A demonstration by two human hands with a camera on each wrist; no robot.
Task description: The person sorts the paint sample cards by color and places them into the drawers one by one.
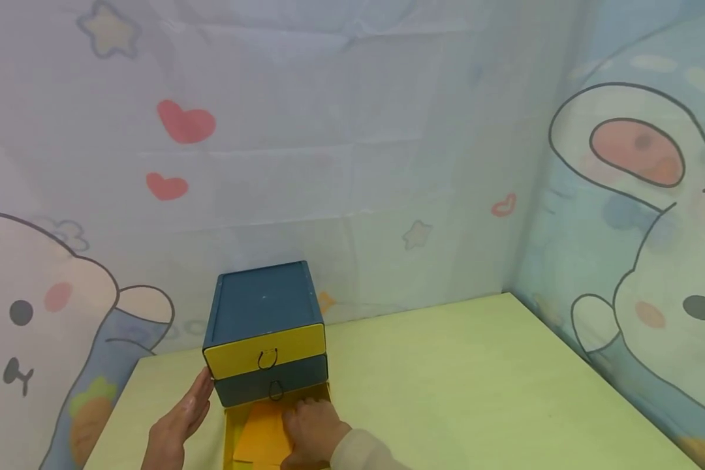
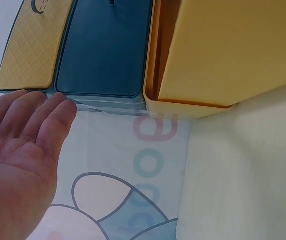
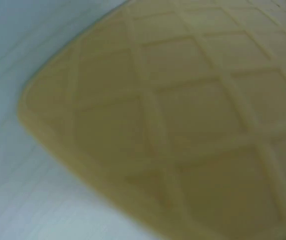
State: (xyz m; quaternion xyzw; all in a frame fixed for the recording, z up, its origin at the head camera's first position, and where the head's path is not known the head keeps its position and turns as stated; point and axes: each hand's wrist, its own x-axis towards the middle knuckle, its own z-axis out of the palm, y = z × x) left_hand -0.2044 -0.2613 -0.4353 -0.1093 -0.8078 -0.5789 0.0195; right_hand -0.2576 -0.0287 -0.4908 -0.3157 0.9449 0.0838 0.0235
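A small drawer cabinet (image 1: 264, 303) has a blue top, and its bottom yellow drawer (image 1: 229, 437) is pulled out. Inside the drawer lies a flat orange sheet, folder-like (image 1: 264, 434); the left wrist view has the sheet (image 2: 237, 50) tilted up above the drawer's rim. My right hand (image 1: 316, 431) reaches into the drawer and grips the sheet at its right edge; the fingertips are hidden. My left hand (image 1: 179, 421) has straight fingers beside the cabinet's left side. In the left wrist view, its fingertips (image 2: 63, 102) are at the cabinet side, palm showing.
Above the pulled-out drawer are a dark blue drawer (image 1: 302, 372) and a yellow one (image 1: 229, 361), each with a dark loop pull. A waffle-patterned yellow front (image 3: 192, 100) fills the right wrist view. The pale green table (image 1: 476, 385) extends right; a printed cloth (image 1: 352, 163) hangs behind.
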